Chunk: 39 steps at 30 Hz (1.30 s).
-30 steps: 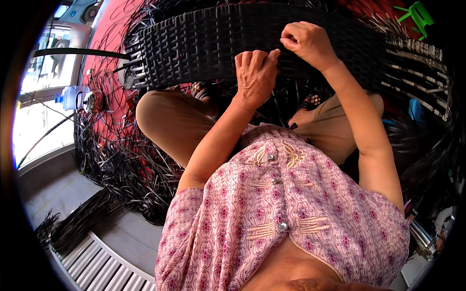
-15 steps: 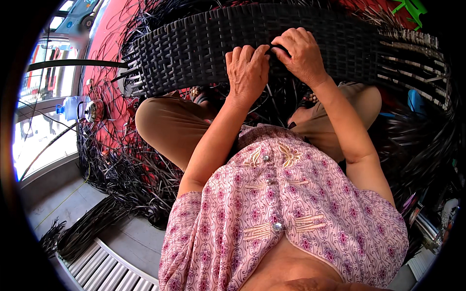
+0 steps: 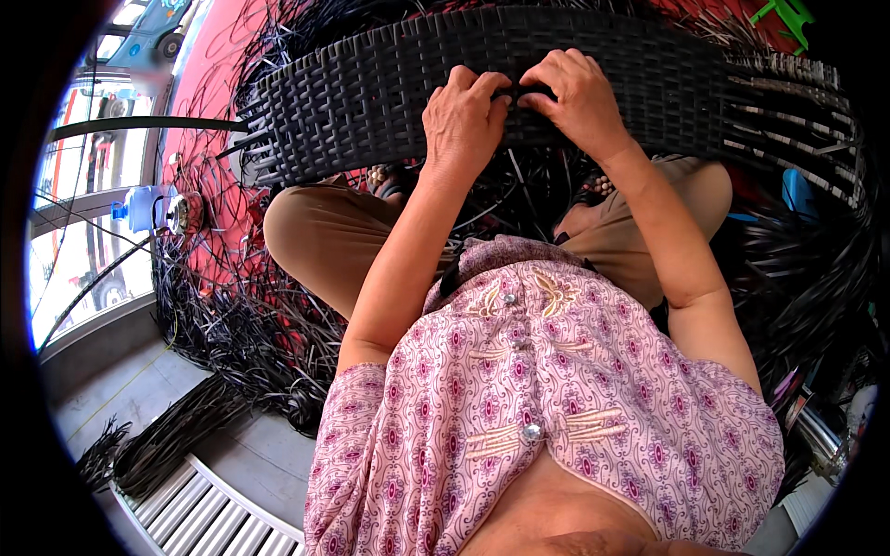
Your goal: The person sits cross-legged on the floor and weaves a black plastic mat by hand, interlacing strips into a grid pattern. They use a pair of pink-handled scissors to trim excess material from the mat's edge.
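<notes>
A long, curved black woven panel (image 3: pixel 362 102) of flat strips lies across my lap and stretches left and right. Near its middle, my left hand (image 3: pixel 464 120) has thumb and forefinger pinched at a black strip of the weave. Close by on the right, my right hand (image 3: pixel 579 102) bends its thumb and forefinger around the same spot, the tips a small gap from the left ones. Black on black, the strip between the fingertips barely shows. At the panel's right end, bare pale-wrapped bars (image 3: pixel 788 111) stick out of the weave.
Tangled loose black strips (image 3: pixel 250 315) cover the red floor on the left, and more strips (image 3: pixel 797 278) heap on the right. A clear blue-tinted jug (image 3: pixel 144 209) stands by the window, beside a metal kettle (image 3: pixel 185 213). A white slatted rack (image 3: pixel 199 510) lies lower left.
My left hand has shifted slightly left and up, its fingers more drawn together. My right hand stays nearly in place, fingers a little more curled. The panel has barely moved.
</notes>
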{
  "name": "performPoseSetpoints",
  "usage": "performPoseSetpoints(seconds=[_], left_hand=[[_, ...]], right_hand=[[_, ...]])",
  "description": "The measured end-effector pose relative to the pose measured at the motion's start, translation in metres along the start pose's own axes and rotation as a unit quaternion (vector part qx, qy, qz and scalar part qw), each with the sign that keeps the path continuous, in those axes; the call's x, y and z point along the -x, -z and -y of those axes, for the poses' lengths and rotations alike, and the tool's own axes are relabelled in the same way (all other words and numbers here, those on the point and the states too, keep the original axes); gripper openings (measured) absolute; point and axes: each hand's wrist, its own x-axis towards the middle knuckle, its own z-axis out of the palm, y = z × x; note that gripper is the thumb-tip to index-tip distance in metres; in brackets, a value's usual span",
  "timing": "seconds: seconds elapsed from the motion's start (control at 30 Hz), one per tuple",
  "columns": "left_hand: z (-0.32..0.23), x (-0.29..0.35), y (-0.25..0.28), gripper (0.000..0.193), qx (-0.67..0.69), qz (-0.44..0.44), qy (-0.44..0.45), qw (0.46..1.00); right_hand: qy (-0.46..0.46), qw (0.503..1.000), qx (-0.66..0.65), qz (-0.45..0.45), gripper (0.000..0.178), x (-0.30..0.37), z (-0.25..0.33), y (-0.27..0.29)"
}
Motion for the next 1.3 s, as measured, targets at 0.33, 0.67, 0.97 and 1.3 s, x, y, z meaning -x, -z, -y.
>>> performPoseSetpoints(seconds=[0.33,0.67,0.97,1.3], left_hand=[[0.000,-0.005,0.004,0.018,-0.027,0.014,-0.029,0.999],[-0.002,-0.011,0.012,0.016,-0.032,0.066,-0.041,0.996],[0.000,-0.004,0.007,0.019,-0.012,0.021,-0.060,0.998],[-0.007,0.003,0.005,0.023,-0.087,0.009,-0.067,0.994]], right_hand=[[0.012,1.000,0.008,-0.004,0.019,0.004,0.003,0.001],[0.023,0.985,0.140,0.095,0.014,-0.010,0.025,0.016],[-0.040,0.963,0.201,0.173,0.051,0.022,0.036,0.008],[-0.124,0.972,0.108,0.165,0.051,0.018,0.039,0.002]])
